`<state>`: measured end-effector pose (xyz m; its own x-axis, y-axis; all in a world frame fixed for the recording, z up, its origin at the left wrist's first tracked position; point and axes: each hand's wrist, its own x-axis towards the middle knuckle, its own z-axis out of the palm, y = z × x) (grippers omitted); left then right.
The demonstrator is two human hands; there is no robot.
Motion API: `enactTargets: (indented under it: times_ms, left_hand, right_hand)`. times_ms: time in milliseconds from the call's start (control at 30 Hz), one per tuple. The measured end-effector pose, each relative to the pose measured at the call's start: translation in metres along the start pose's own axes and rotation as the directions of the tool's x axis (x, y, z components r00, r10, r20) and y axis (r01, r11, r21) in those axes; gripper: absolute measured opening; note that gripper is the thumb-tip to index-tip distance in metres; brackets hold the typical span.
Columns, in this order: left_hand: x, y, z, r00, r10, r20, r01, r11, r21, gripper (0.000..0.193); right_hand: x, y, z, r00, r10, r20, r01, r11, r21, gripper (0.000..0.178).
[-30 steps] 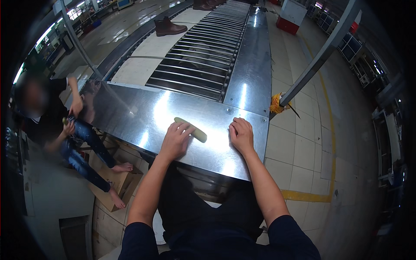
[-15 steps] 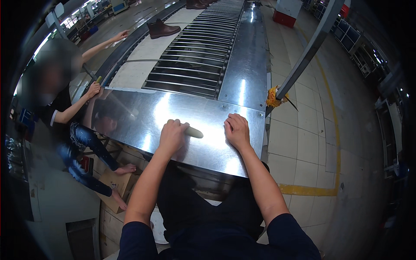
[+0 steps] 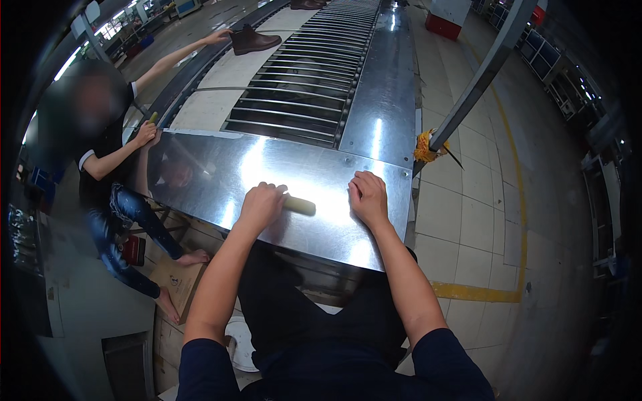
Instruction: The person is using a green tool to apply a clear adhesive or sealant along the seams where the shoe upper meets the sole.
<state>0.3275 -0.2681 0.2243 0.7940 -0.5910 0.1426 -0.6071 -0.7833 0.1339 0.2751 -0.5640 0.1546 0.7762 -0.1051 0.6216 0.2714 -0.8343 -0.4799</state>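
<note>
My left hand (image 3: 262, 206) is closed around one end of a pale yellow-green stick (image 3: 300, 205) with a blunt, rounded end. The stick points right, just over the shiny metal tabletop (image 3: 214, 160) in front of me. My right hand (image 3: 368, 199) rests near the table's right edge, its fingers curled in, and I see nothing in it. Beyond the table, a brown ankle boot (image 3: 254, 41) stands on the pale conveyor strip (image 3: 207, 107). A co-worker's outstretched hand (image 3: 217, 37) reaches the heel side of the boot; their other hand (image 3: 145, 134) holds a similar green stick.
A conveyor of metal rollers (image 3: 301, 87) runs away from the table, with more brown shoes (image 3: 306, 4) at its far end. The co-worker sits at the left, feet on a cardboard box (image 3: 177, 284). At the right rises a metal post (image 3: 475, 80) wrapped in yellow material.
The co-worker's arm has stretched farther toward the boot, and their hand is now beside it. My hands keep nearly the same places; the stick in my left hand has turned slightly.
</note>
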Motion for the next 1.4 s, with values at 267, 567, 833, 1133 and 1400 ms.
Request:
enactTargets:
  times_ms: [267, 567, 833, 1133, 1400]
  left_hand:
    - [-0.008, -0.004, -0.003, 0.958, 0.216, -0.186, -0.197, 0.973, 0.119, 0.039]
    - [0.001, 0.003, 0.000, 0.991, -0.058, 0.122, 0.062, 0.998, -0.029, 0.036]
    - [0.003, -0.010, 0.008, 0.940, 0.292, -0.179, -0.268, 0.952, 0.146, 0.026]
    - [0.015, 0.000, -0.002, 0.983, 0.182, 0.008, -0.182, 0.982, -0.053, 0.031]
    - [0.019, 0.012, 0.008, 0.986, 0.141, -0.094, -0.142, 0.990, 0.000, 0.031]
  right_hand:
    - [0.000, 0.000, 0.001, 1.000, -0.001, 0.001, 0.001, 1.000, 0.007, 0.011]
    - [0.001, 0.001, 0.002, 1.000, 0.002, -0.007, -0.002, 1.000, 0.007, 0.011]
    - [0.001, 0.001, 0.002, 1.000, 0.006, 0.003, -0.006, 1.000, 0.004, 0.011]
    - [0.000, -0.001, 0.000, 1.000, 0.002, 0.003, -0.002, 1.000, -0.004, 0.011]
    - [0.001, -0.002, 0.001, 1.000, 0.011, 0.014, -0.011, 1.000, -0.005, 0.011]
